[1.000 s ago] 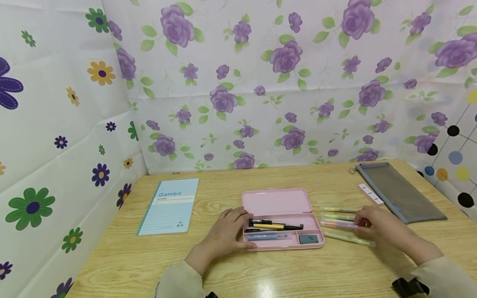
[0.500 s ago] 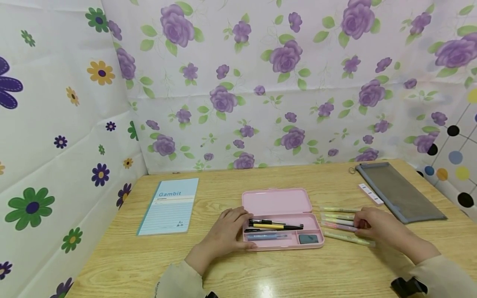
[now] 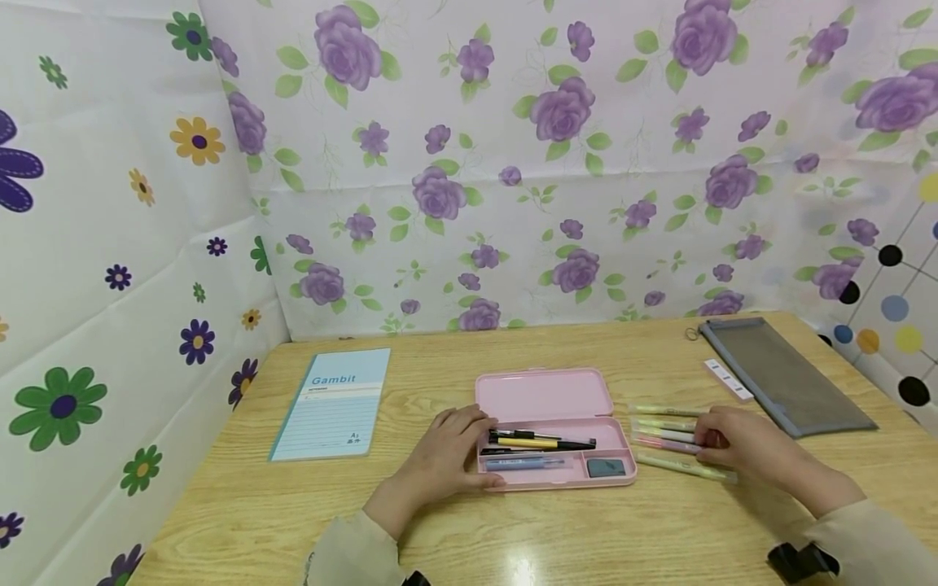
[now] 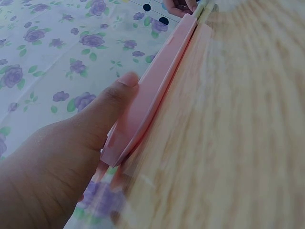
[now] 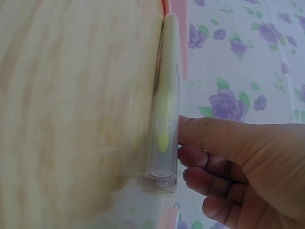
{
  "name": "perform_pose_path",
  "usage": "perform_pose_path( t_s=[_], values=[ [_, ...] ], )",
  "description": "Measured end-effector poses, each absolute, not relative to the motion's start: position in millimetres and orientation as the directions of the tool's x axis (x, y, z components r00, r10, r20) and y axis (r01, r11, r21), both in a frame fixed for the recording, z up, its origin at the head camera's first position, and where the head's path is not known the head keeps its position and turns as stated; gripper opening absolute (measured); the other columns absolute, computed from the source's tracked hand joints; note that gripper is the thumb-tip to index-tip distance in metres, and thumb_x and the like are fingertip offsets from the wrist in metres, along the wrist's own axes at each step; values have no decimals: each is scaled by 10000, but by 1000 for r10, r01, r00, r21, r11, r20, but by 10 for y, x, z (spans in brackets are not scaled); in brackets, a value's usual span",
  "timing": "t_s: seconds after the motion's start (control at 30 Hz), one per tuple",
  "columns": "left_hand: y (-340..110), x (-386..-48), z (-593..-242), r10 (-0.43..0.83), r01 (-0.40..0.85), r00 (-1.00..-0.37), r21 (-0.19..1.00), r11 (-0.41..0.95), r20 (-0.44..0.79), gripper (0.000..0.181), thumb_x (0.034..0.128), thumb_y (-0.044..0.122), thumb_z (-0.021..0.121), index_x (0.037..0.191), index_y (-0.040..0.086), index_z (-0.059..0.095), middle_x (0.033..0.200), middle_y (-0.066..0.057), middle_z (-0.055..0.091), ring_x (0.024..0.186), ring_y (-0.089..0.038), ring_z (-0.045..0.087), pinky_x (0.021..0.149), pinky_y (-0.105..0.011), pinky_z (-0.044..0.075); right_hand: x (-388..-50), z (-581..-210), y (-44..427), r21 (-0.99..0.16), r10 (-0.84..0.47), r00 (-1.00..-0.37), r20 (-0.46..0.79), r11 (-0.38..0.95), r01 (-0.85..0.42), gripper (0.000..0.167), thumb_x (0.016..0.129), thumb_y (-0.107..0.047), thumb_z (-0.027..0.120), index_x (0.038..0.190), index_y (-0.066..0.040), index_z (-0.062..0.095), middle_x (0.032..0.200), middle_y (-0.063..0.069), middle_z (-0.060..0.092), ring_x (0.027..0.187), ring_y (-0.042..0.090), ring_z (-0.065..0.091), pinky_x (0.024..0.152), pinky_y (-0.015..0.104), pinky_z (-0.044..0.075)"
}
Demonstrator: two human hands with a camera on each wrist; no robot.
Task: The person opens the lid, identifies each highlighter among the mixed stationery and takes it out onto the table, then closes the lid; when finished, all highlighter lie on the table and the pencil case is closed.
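- One left hand [image 3: 443, 448] gripped the left end of an open pink pencil case [image 3: 544, 396].
- Right hand [image 3: 755, 445] curled its fingers at highlighters [image 3: 685, 466] just right of the case; whether it pinched one was hidden.
- Little had shifted within half a second; handling seemingly paused.

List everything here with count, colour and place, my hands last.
Table: 1, light wood, beneath.
Notebook: 1, light blue, table's left.
Pencil case: 1, pink, open, table's middle.
Pens: 3 or more, black, yellow-black, blue, in case.
Eraser: 1, blue-grey, case's small compartment.
Highlighters: 4 or more, yellow and pink, right of case.
Pouch: 1, grey, table's back right.
Ring: 1, greyish, pouch corner.
Strip: 1, pink and white, beside pouch.
Hangings: 3 patterns, mostly white, behind and both sides.
Wrist devices: 2, black, at sleeves.
Sleeves: 2, beige, near edge.
Left hand: 1, gripping case's left end.
Right hand: 1, at highlighters' right ends.
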State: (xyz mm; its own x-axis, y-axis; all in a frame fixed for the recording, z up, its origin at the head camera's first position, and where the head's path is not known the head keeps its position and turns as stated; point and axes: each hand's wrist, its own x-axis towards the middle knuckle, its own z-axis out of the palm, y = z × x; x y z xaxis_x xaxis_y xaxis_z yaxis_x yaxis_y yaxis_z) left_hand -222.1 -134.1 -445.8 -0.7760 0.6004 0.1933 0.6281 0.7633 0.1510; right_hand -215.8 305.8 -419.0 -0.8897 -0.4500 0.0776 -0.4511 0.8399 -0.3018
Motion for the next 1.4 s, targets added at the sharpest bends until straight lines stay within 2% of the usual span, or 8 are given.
perform_pose_path(
  t_s=[0.13,0.27,0.57,0.83,1.07,1.2,1.4],
  values=[
    [-1343,-2221,-4456,599,626,-778,155,764,190,820,781,680,622,1417,186,466,1452,-4,467,1398,-206,372,1168,-422,306,-2146,-4143,3064,-317,-476,-871,126,812,-490,130,794,-193,772,810,-195,643,731,-152,549,641,-85,448,542,188,424],
    [-1343,-2222,-4454,597,625,-779,160,764,193,817,783,673,627,1417,185,466,1451,-8,466,1387,-208,382,1164,-423,312,-2142,-4059,3048,-282,-494,-852,172,804,-523,108,812,-160,755,829,-179,650,723,-164,549,631,-86,440,530,185,416],
    [-1347,-2215,-4444,600,628,-776,159,761,193,815,784,672,626,1416,183,468,1448,-9,470,1391,-208,381,1160,-428,318,-2181,-3814,2878,-299,-501,-854,138,801,-518,92,837,-147,725,904,-135,664,751,-147,561,649,-79,460,548,190,434],
    [-1345,-2225,-4454,601,628,-777,150,764,188,820,786,680,617,1419,183,463,1450,-3,467,1399,-202,372,1169,-428,306,-2202,-3667,2698,-284,-521,-841,146,792,-540,73,857,-215,717,900,-198,660,766,-156,547,661,-64,438,555,188,417],
    [-1347,-2206,-4451,596,624,-780,161,765,192,814,783,669,631,1413,178,470,1451,-11,466,1391,-208,381,1163,-432,314,-2213,-3576,2483,-242,-600,-769,221,730,-639,100,829,-168,741,895,-166,665,785,-146,563,668,-70,458,557,181,439],
    [-1349,-2211,-4452,595,624,-779,163,764,196,816,782,673,628,1413,179,471,1454,-13,465,1390,-210,383,1160,-434,318,-2205,-3554,2348,-197,-602,-756,257,733,-651,108,822,-201,755,894,-191,675,796,-151,563,673,-66,472,560,176,441],
    [-1342,-2216,-4451,596,624,-780,159,765,191,818,785,678,622,1417,184,466,1457,-14,464,1395,-208,379,1163,-432,314,-2198,-3529,2158,-252,-636,-737,229,693,-676,92,836,-163,737,908,-176,681,818,-123,570,693,-34,481,571,181,445]
  ],
)
